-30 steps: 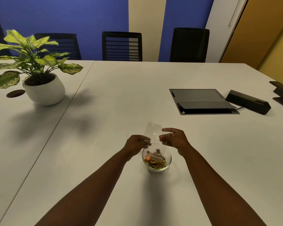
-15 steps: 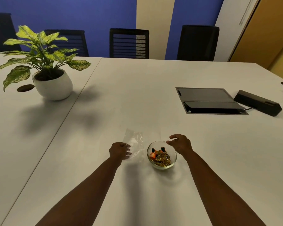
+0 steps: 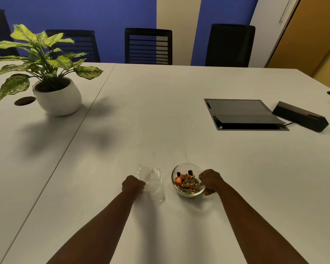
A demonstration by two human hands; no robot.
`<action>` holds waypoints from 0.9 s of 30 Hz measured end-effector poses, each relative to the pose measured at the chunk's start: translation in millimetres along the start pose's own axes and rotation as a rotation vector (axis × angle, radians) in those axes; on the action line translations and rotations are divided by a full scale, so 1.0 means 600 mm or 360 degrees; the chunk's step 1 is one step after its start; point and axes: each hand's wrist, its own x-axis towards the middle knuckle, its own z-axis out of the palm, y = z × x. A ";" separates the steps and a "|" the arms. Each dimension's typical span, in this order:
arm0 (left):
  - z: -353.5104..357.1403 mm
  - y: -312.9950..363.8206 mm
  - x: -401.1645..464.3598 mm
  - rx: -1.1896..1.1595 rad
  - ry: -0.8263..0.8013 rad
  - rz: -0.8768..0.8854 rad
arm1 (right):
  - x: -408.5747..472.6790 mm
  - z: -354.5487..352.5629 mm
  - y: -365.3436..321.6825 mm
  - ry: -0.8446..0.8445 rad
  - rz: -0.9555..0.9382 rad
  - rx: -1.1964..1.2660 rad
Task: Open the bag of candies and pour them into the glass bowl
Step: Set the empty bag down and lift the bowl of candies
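Note:
A small glass bowl stands on the white table, holding several gold and orange wrapped candies. My right hand grips the bowl's right rim. Left of the bowl a clear, empty plastic bag lies flat on the table. My left hand rests on the bag's left edge with its fingers curled; whether it pinches the bag is hard to tell.
A potted plant in a white pot stands at the far left. A cable hatch is set into the table at the right, with a black box beside it. Black chairs line the far edge.
The bag went from above the bowl down to the table at the left, carried by my left hand. My right hand let go of the bag and took the bowl's rim.

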 end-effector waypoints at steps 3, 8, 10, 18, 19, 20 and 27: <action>-0.010 0.010 -0.013 0.0416 0.0158 0.0078 | 0.001 0.004 -0.005 0.0046 -0.0019 -0.0082; -0.018 0.029 -0.020 0.0835 0.0348 0.0130 | -0.010 0.007 -0.016 0.0052 -0.0024 -0.0253; -0.019 0.038 -0.018 0.0826 0.0390 0.0247 | -0.016 0.008 -0.022 0.0082 -0.0030 -0.0355; -0.008 0.105 -0.030 -0.0354 -0.0208 0.0335 | 0.001 0.007 -0.085 0.0104 -0.0188 -0.0340; -0.008 0.117 -0.034 -0.0416 -0.0330 0.0288 | 0.004 0.008 -0.098 0.0123 -0.0210 -0.0273; -0.008 0.129 -0.036 -0.0448 -0.0413 0.0259 | 0.006 0.008 -0.111 0.0131 -0.0223 -0.0201; -0.007 0.162 -0.016 -0.0703 -0.0611 0.0174 | 0.029 0.022 -0.167 0.0194 -0.0330 0.0037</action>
